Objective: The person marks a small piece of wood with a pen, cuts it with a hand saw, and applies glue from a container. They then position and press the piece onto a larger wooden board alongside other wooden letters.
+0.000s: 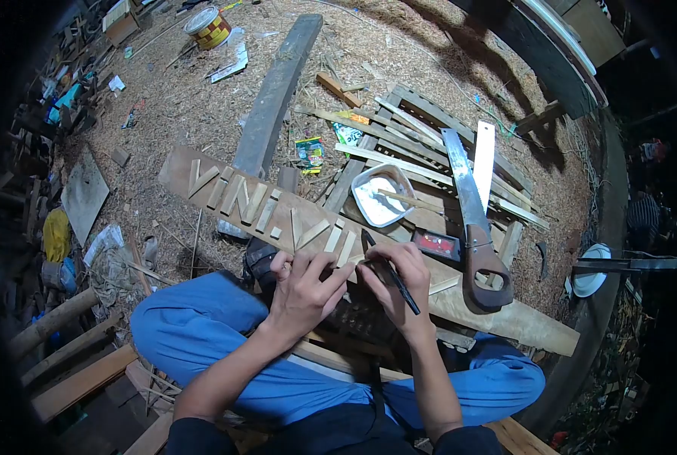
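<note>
A long wooden board [232,216] lies slantwise before me, with thin wooden strips [257,203] set on it in letter-like shapes. My left hand [306,288] is over the board's near edge, fingers bent and fingertips pressed at a short pale strip [346,249]. Close beside it, my right hand [396,282] grips a black pen [405,293], which slants across the fingers. The pen's upper end points toward the board; the fingers partly cover its middle. What lies directly beneath both sets of fingertips is hidden.
A handsaw [471,220] lies over the board's right part. Behind are a white tub [382,196] of white paste with a stick, a red-and-black box [435,244] and a slatted wooden frame [422,102]. A thick plank [282,91] extends away across wood shavings.
</note>
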A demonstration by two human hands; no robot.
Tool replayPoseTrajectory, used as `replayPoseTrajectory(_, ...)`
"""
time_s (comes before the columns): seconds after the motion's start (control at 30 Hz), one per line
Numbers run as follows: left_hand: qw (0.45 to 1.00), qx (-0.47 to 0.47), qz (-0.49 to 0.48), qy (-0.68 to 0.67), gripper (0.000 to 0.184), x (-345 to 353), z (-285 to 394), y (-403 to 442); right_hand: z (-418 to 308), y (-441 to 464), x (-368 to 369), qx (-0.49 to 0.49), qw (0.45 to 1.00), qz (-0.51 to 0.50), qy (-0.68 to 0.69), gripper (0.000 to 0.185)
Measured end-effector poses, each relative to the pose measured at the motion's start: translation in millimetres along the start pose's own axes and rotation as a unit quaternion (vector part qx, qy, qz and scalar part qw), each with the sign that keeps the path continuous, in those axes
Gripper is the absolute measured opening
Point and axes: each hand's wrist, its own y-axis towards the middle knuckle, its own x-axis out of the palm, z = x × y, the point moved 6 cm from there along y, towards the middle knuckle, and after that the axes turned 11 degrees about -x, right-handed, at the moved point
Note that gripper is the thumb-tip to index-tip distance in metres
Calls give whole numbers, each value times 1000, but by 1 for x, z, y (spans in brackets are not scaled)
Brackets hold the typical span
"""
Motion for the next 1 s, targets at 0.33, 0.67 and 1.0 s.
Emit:
replayPoseTrajectory(0.33,1000,-28,1,1,34,-2,4,1,22,-8,-17,137,978,59,144,19)
replayPoseTrajectory(0.67,999,-35,7,2,34,-4,5,1,24,2,-2,154,969,22,191,21)
replayPoseTrajectory(1.0,1000,-28,7,12,31,-5,5,1,18,14,13,131,974,-29,183,25)
